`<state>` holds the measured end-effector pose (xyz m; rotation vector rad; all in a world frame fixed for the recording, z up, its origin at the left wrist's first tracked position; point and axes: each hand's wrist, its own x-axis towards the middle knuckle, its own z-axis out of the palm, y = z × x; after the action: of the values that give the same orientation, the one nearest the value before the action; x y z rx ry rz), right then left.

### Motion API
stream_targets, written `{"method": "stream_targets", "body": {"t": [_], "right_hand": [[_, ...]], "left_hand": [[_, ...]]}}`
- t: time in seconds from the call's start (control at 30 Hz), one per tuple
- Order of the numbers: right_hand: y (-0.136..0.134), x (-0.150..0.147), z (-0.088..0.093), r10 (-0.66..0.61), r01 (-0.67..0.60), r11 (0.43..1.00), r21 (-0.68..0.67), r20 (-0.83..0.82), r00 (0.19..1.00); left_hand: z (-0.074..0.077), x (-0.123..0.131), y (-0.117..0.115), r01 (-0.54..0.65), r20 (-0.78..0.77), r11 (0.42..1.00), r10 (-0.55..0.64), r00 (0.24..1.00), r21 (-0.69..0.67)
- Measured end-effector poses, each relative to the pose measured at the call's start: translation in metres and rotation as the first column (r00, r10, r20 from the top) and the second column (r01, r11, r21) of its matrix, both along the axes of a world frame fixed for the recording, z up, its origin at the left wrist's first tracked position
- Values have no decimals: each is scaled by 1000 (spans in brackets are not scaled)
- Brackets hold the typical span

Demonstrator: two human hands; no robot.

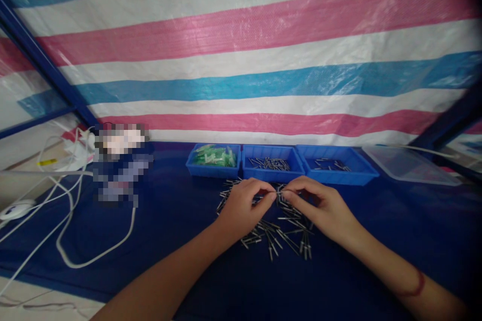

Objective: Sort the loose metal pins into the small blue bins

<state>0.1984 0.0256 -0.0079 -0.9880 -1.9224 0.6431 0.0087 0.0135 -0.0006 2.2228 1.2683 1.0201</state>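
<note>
My left hand (243, 206) and my right hand (322, 206) meet fingertip to fingertip above a heap of small metal pins (280, 234) spread on the dark blue cloth. Both hands are pinched shut on a thin metal pin (279, 191) held between them. Behind the heap stand three blue trays: the left one (213, 160) holds green parts, the middle one (271, 163) metal pins, the right one (336, 164) a few metal pins.
A clear plastic lid or tray (408, 164) lies at the right. White cables (71, 220) and a white switch (17, 208) trail over the left side beside a blurred object (120, 163). A striped tarpaulin (244, 50) closes the back.
</note>
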Motion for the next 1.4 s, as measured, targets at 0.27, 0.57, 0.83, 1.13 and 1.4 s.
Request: {"method": "stream_targets", "body": {"t": [0.27,0.57,0.83,1.13,1.4], "right_hand": [[40,62,4,-577,524,800,292,135,806],[47,70,2,-642,442,725,528,286,712],[12,17,4,-166,2,914,407,369,915],[9,6,-7,2,-138,958,250,479,878],[8,2,-11,99,-202,959,198,434,895]], "left_hand": [[-5,-4,-5,-18,-384,999,36,923,49],[-9,-4,-6,-1,-484,999,24,875,47],[-7,-2,-6,-19,-554,991,89,828,132],[-7,-1,-7,-23,-631,981,142,762,193],[-11,-1,-7,-6,-544,983,107,832,184]]}}
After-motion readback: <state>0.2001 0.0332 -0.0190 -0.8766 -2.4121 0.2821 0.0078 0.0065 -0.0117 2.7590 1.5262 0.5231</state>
